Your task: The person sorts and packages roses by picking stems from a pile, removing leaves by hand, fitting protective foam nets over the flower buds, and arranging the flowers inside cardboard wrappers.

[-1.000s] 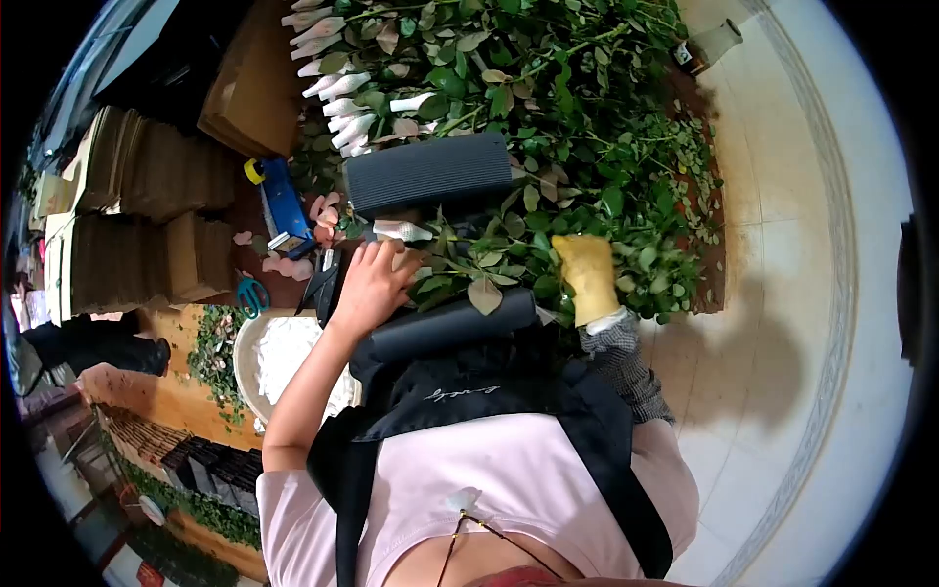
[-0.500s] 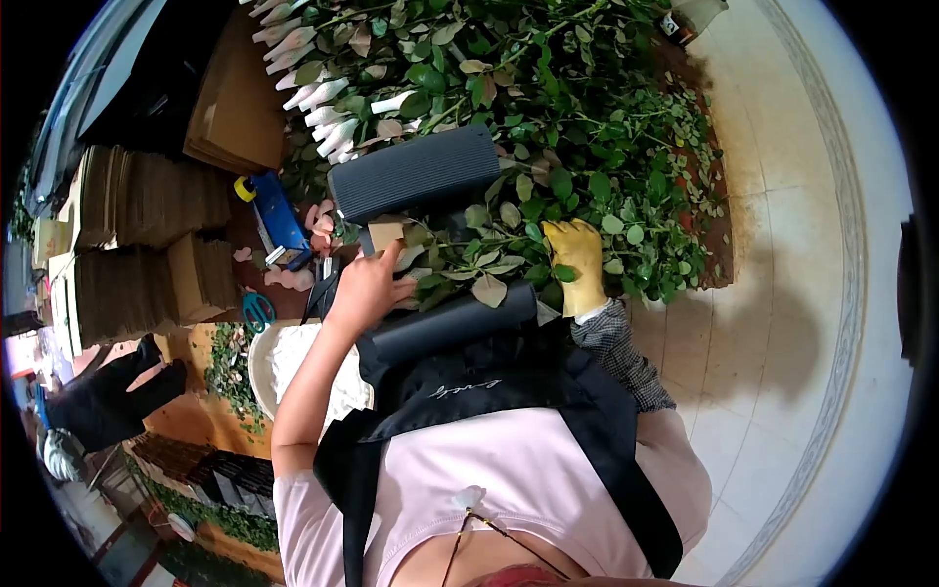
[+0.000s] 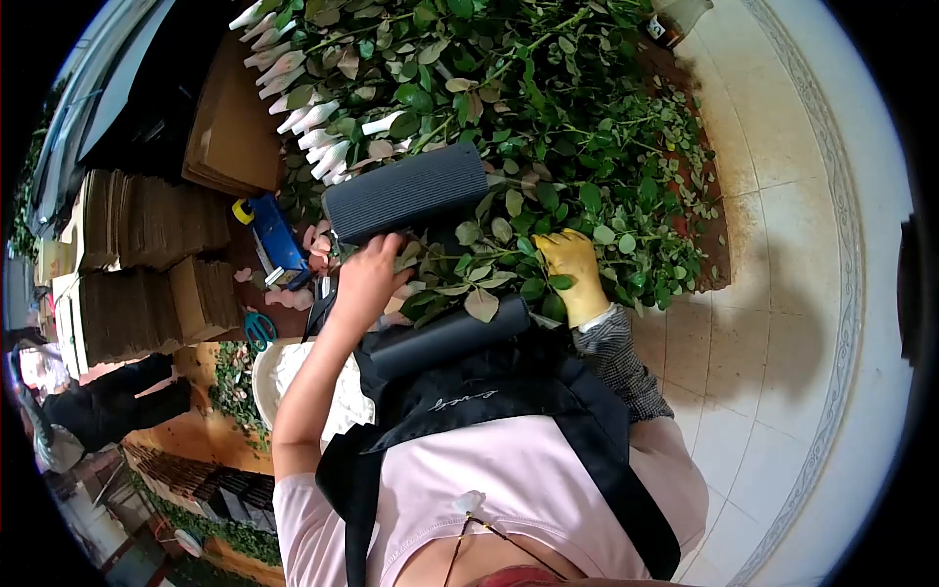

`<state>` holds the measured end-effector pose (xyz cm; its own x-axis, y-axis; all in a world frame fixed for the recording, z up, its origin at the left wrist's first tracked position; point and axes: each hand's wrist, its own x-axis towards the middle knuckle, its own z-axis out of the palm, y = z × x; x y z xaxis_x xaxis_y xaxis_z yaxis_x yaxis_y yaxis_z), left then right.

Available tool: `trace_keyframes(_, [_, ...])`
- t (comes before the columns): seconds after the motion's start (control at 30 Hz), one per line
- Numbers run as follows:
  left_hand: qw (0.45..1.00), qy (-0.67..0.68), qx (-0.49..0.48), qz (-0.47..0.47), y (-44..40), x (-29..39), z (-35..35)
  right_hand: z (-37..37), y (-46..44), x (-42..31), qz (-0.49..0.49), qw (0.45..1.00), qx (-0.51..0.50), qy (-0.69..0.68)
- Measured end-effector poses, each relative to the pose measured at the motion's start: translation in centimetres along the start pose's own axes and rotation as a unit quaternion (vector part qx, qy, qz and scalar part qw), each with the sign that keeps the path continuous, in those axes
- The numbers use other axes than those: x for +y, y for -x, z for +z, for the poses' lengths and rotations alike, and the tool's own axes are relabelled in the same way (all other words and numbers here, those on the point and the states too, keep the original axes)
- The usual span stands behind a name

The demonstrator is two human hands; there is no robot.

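My left hand, bare, reaches between two dark rolls with its fingers bent. Its fingertips are at the lower edge of the ribbed roll, partly hidden, and I cannot make out what they grip. Leafy rose stems lie between that roll and the smooth black roll nearer my body. My right hand, in a yellow glove, is closed around the leafy stems at the right.
A large pile of leafy stems with white-sleeved heads lies beyond. At the left are cardboard stacks, a blue box, teal scissors and a white-lined container. Another person stands far left.
A small piece of cardboard was in my left hand and is now out of sight. That hand has moved up against the ribbed roll. My gloved hand stays on the stems.
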<state>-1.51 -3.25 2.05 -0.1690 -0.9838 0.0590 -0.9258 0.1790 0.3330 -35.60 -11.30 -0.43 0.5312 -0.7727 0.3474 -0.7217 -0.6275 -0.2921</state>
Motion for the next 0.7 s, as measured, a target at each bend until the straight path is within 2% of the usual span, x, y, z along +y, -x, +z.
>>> trace_keyframes(0.03, [0.997,-0.029,0.018,-0.074,0.8,0.0,0.6,-0.2,0.0,1.2,-0.005,0.998,-0.059,-0.028])
trace_keyframes(0.07, [0.986,-0.075,-0.051,-0.137,1.0,0.9,-0.2,-0.5,0.0,2.3,-0.010,0.992,-0.116,-0.057])
trace_keyframes(0.1, [0.992,-0.031,-0.035,-0.116,1.3,0.3,0.2,-2.3,-0.6,2.5,0.024,0.969,-0.175,-0.174])
trace_keyframes(0.17, [0.990,0.032,-0.055,-0.123,1.7,0.2,-0.2,-5.4,-1.6,1.5,0.121,0.915,-0.196,-0.330])
trace_keyframes(0.2, [0.990,0.033,-0.055,-0.128,1.9,-0.1,0.0,-6.2,-2.0,1.7,0.133,0.911,-0.203,-0.333])
trace_keyframes(0.23, [0.984,0.123,-0.039,-0.123,1.9,-0.5,0.4,-6.9,-2.7,2.0,0.145,0.907,-0.208,-0.335])
trace_keyframes(0.27, [0.970,0.213,-0.021,-0.115,1.9,-0.7,0.7,-8.0,-4.0,1.4,0.105,0.955,-0.231,-0.157])
trace_keyframes(0.3, [0.970,0.213,-0.020,-0.113,2.0,-0.7,0.7,-9.2,-5.7,0.0,0.093,0.959,-0.256,-0.082])
trace_keyframes(0.37, [0.913,0.386,-0.024,-0.133,1.5,-0.7,0.4,-8.4,-8.1,-2.5,-0.075,0.970,-0.147,-0.180])
trace_keyframes(0.43, [0.909,0.386,-0.081,-0.132,1.5,-0.3,-0.3,-7.9,-10.6,-7.2,-0.082,0.899,-0.264,-0.341])
trace_keyframes(0.5, [0.954,0.300,0.002,-0.005,2.0,-1.1,1.6,-3.8,-11.0,-10.7,-0.180,0.822,-0.282,-0.461])
trace_keyframes(0.57, [0.951,0.305,-0.035,-0.039,2.4,-0.9,1.2,1.0,-10.5,-11.8,-0.179,0.867,-0.306,-0.351])
trace_keyframes(0.6, [0.947,0.304,-0.048,-0.097,2.8,-1.2,1.7,3.9,-9.9,-11.3,-0.199,0.876,-0.230,-0.374])
trace_keyframes(0.63, [0.940,0.302,-0.061,-0.150,2.9,-1.5,2.3,5.6,-9.9,-10.8,-0.183,0.850,-0.220,-0.442])
trace_keyframes(0.67, [0.955,0.280,0.031,-0.095,3.5,-1.3,3.0,5.1,-10.2,-10.5,-0.112,0.837,-0.257,-0.469])
trace_keyframes(0.7, [0.940,0.319,0.082,-0.092,3.2,0.4,1.7,4.5,-10.2,-9.9,-0.035,0.820,-0.287,-0.494])
